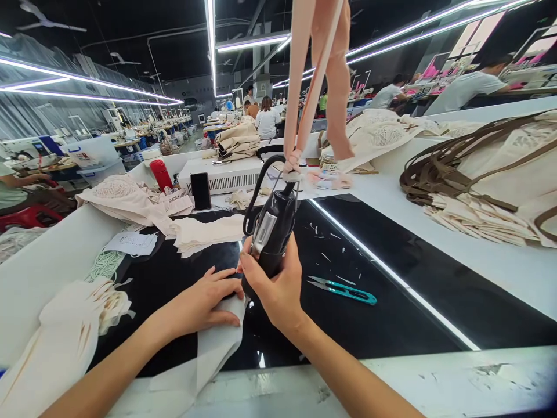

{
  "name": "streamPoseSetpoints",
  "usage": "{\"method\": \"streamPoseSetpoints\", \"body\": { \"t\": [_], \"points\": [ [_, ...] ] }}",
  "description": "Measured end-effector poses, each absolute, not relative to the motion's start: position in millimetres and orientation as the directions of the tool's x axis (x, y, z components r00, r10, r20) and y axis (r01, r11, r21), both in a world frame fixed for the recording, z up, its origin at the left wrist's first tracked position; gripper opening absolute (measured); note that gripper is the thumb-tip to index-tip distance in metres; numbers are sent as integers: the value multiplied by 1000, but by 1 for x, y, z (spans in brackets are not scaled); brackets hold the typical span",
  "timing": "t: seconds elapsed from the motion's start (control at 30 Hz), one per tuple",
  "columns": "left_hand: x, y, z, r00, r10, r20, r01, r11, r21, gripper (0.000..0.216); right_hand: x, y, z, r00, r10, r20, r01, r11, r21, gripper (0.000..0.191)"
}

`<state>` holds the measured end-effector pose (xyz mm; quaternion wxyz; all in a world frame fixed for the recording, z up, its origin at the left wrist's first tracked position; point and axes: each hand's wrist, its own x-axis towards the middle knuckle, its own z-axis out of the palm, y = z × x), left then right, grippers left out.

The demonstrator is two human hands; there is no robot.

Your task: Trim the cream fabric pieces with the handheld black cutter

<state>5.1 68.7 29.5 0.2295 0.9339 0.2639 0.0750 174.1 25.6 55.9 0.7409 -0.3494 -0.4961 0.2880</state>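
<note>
Right hand (pixel 279 295) clasped the corded trimmer (pixel 273 232); just left of it, the half-spread left hand (pixel 203 302) pressed white fabric (pixel 220 343); slippage risked cuts.

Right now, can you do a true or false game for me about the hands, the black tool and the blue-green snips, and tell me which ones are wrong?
1. The right hand holds the black tool. True.
2. The left hand holds the blue-green snips. False: it touches the pale cloth, and the snips lie on the black surface.
3. Little white scraps lie near the snips. True.
4. The strips hanging above the tool are bright green. False: they are pale pink.
5. The snips lie to the right of the tool. True.
</note>
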Motion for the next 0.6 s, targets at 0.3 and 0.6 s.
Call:
{"method": "streamPoseSetpoints", "body": {
  "t": [0.3,0.6],
  "points": [
    [6,69,32,839,542,-40,494,-730,471,42,175,23,55,353,771,531,-57,584,-810,29],
    [5,70,29,834,550,-31,487,-709,510,44,171,22,54,357,777,519,-66,575,-816,29]
  ]
}}
